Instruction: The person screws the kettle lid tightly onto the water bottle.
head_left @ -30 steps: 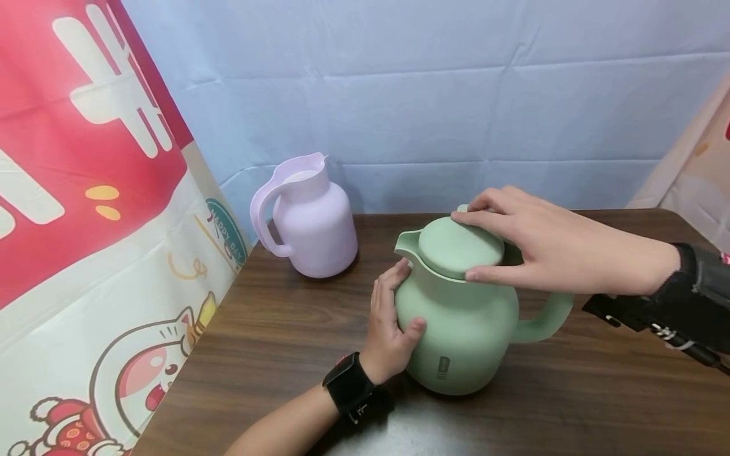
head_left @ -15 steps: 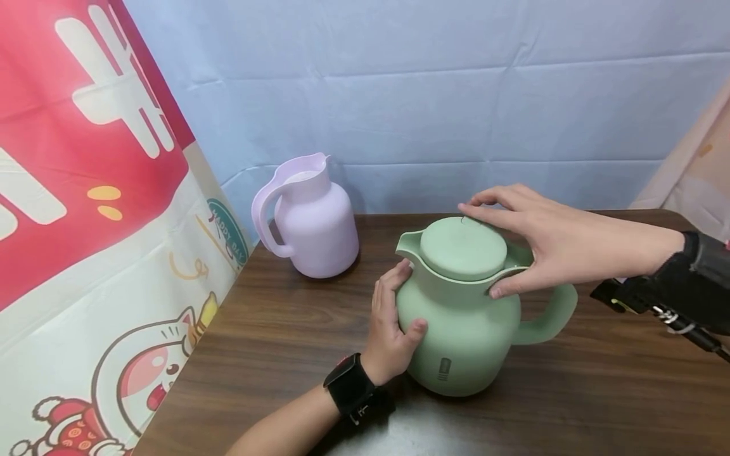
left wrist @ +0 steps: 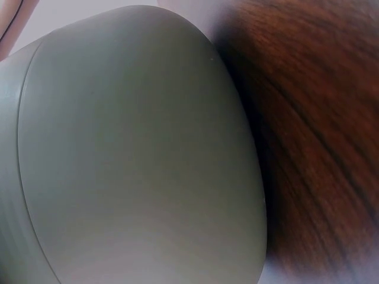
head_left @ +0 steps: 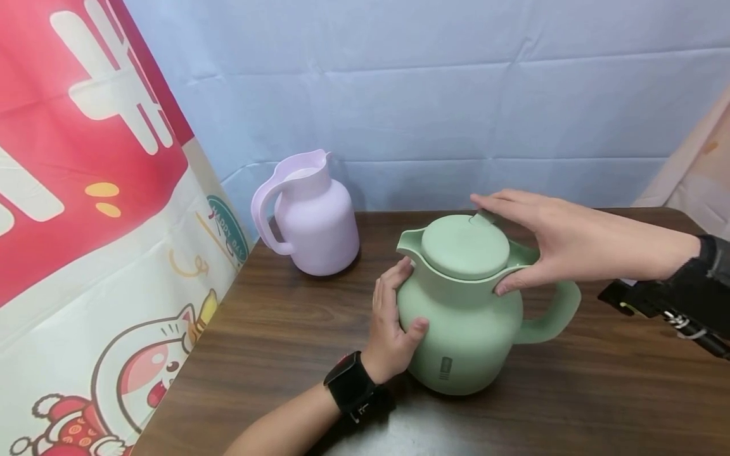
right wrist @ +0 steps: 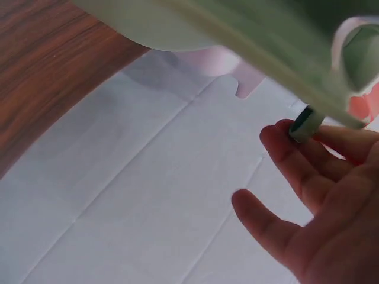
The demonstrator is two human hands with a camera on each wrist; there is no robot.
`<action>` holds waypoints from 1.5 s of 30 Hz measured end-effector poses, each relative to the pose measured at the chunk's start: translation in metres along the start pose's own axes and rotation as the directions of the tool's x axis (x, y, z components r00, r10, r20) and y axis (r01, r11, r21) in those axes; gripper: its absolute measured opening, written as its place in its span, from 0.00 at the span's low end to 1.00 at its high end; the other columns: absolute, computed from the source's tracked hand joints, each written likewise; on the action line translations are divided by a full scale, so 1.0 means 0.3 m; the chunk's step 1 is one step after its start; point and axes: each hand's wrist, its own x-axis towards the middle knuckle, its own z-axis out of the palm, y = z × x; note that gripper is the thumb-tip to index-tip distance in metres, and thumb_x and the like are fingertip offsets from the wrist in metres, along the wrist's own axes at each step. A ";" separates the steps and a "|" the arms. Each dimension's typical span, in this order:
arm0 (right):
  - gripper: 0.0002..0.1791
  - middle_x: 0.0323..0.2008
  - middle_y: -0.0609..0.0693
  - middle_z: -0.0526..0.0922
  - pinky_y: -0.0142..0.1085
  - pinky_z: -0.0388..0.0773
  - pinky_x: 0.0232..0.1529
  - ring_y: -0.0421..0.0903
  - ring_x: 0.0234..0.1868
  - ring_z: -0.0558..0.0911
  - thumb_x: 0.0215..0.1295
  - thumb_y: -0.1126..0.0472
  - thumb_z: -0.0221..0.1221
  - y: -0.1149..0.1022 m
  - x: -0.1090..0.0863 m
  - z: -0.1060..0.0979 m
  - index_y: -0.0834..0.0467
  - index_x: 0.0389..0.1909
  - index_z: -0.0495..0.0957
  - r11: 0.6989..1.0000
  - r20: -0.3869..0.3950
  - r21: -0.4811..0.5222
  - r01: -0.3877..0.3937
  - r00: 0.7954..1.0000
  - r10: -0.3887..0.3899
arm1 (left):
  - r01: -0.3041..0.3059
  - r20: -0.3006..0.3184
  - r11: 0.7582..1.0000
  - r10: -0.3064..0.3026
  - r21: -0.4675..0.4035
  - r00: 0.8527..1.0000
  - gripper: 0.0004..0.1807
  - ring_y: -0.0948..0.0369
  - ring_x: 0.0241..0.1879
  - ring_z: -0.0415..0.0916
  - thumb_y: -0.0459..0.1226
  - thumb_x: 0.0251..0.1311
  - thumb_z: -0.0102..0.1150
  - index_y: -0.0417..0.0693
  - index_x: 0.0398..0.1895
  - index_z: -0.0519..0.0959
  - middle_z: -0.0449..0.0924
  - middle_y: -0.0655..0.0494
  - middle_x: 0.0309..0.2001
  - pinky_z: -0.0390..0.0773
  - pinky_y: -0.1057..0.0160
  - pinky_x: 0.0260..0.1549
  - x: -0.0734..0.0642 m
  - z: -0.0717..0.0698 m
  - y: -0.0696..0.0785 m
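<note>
A green thermos jug stands upright on the table, its spout to the left and its handle to the right. My left hand grips the left side of the body, thumb in front. Only the jug's smooth side fills most of the left wrist view. The round green lid sits in the jug's mouth. My right hand reaches over the jug from the right. Its fingers are bent at the lid's small tab, while the thumb rests on the outside of the rim.
Behind and to the left, a purple jug stands on the brown wooden table, its handle to the left. A pale blue cloth hangs along the back edge. Printed fabric covers the left side.
My right hand has moved from the top of the lid to the right, its thumb now on the rim. The lid's tab has turned rightward. My left hand has stayed in place.
</note>
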 end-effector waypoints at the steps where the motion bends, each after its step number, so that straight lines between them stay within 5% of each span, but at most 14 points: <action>1: 0.55 0.53 0.39 0.70 0.40 0.72 0.47 0.37 0.52 0.72 0.38 0.34 0.71 -0.001 -0.001 0.001 0.54 0.68 0.64 1.000 -0.016 -0.017 0.002 1.000 -0.002 | 0.000 -0.002 1.000 0.000 0.000 1.000 0.41 0.50 0.63 0.59 0.64 0.66 0.32 0.37 0.65 0.60 0.60 0.45 0.67 0.57 0.50 0.57 0.000 0.000 0.000; 6: 0.46 0.42 0.31 0.71 0.31 0.70 0.40 0.31 0.41 0.71 0.35 0.32 0.71 -0.004 -0.010 0.006 0.50 0.57 0.76 0.992 -0.115 -0.114 0.054 0.991 -0.067 | -0.004 -0.006 1.000 0.004 0.001 1.000 0.41 0.50 0.63 0.59 0.63 0.67 0.32 0.36 0.65 0.60 0.60 0.45 0.67 0.58 0.50 0.58 0.000 0.001 -0.003; 14: 0.49 0.56 0.42 0.74 0.41 0.65 0.54 0.44 0.56 0.73 0.38 0.36 0.72 0.007 -0.046 0.014 0.51 0.64 0.70 0.990 -0.116 -0.117 0.082 0.989 -0.096 | -0.002 0.000 1.000 0.002 -0.001 1.000 0.41 0.50 0.63 0.59 0.63 0.67 0.32 0.37 0.65 0.59 0.60 0.45 0.67 0.58 0.50 0.57 -0.004 0.000 -0.005; 20: 0.42 0.48 0.35 0.76 0.29 0.65 0.49 0.37 0.48 0.74 0.37 0.43 0.75 0.013 -0.054 0.024 0.50 0.58 0.75 0.990 -0.166 -0.102 0.094 0.980 -0.110 | 0.006 0.007 1.000 -0.006 -0.005 1.000 0.41 0.50 0.64 0.58 0.63 0.67 0.32 0.38 0.66 0.59 0.60 0.45 0.67 0.57 0.49 0.57 -0.006 -0.002 -0.004; 26: 0.37 0.42 0.35 0.77 0.29 0.65 0.45 0.35 0.41 0.74 0.34 0.43 0.76 0.009 -0.059 0.024 0.52 0.50 0.79 0.976 -0.229 -0.161 0.144 0.957 -0.179 | 0.006 0.005 1.000 -0.006 -0.008 1.000 0.41 0.50 0.64 0.58 0.63 0.67 0.32 0.38 0.66 0.59 0.60 0.45 0.67 0.57 0.49 0.58 -0.005 0.001 -0.002; 34: 0.39 0.38 0.38 0.77 0.40 0.65 0.45 0.39 0.38 0.73 0.42 0.37 0.71 0.004 -0.070 0.018 0.53 0.54 0.76 0.976 -0.167 -0.219 0.016 0.985 -0.053 | 0.003 0.005 1.000 -0.003 -0.014 1.000 0.41 0.50 0.63 0.59 0.63 0.67 0.32 0.37 0.65 0.59 0.59 0.45 0.67 0.57 0.50 0.58 -0.004 0.001 -0.005; 45: 0.33 0.37 0.37 0.74 0.42 0.67 0.40 0.40 0.36 0.71 0.47 0.36 0.67 -0.005 -0.071 0.032 0.46 0.53 0.72 0.979 -0.106 -0.173 -0.107 0.990 0.090 | 0.004 -0.008 1.000 -0.004 -0.024 1.000 0.41 0.49 0.64 0.58 0.63 0.67 0.34 0.36 0.64 0.59 0.59 0.43 0.66 0.57 0.50 0.59 -0.008 -0.013 -0.008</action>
